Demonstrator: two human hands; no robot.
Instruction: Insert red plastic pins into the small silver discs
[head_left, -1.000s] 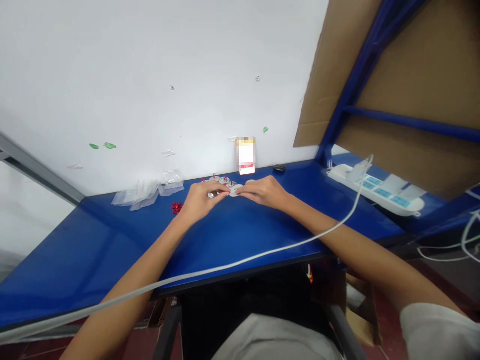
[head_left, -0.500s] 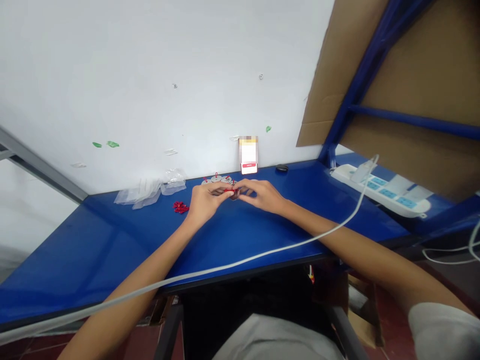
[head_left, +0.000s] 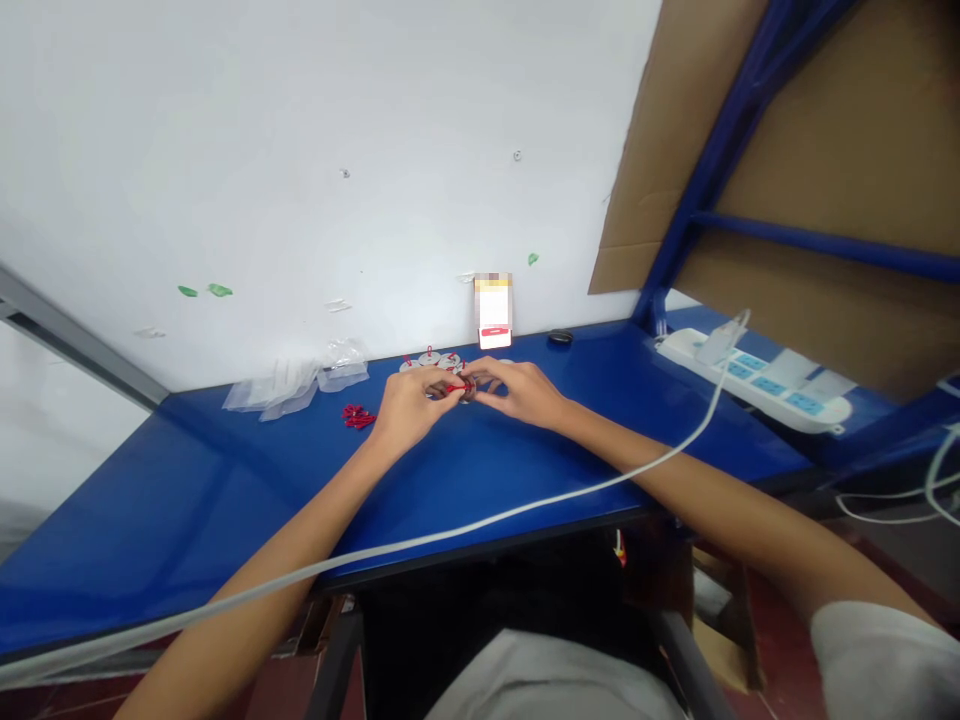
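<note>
- In the head view, we are looking down at a blue table (head_left: 187,520), and a blurred white card (head_left: 493,310) is standing at its back, against the wall (head_left: 300,150).
- Our left hand (head_left: 415,408) and right hand (head_left: 521,393) are meeting just in front of the card.
- Our fingers are closing narrow, and both hands are pinching a small red piece (head_left: 459,387). A moment ago, they were lying wider over the discs.
- Round white discs (head_left: 429,358) with red loops are sitting just in front of the card, a bit to its left, partly under our hands.
- A heap of red pieces (head_left: 358,416) and clear plastic bags (head_left: 292,385) are lying farther left of the card.
- A black round thing (head_left: 559,337) is sitting just right of the card, and a white power strip (head_left: 754,375) is lying well right of it.
- A white cable (head_left: 525,505) is crossing our left forearm (head_left: 255,610) and right forearm (head_left: 697,490), and the table's front edge (head_left: 525,535) is running well in front of the card.
</note>
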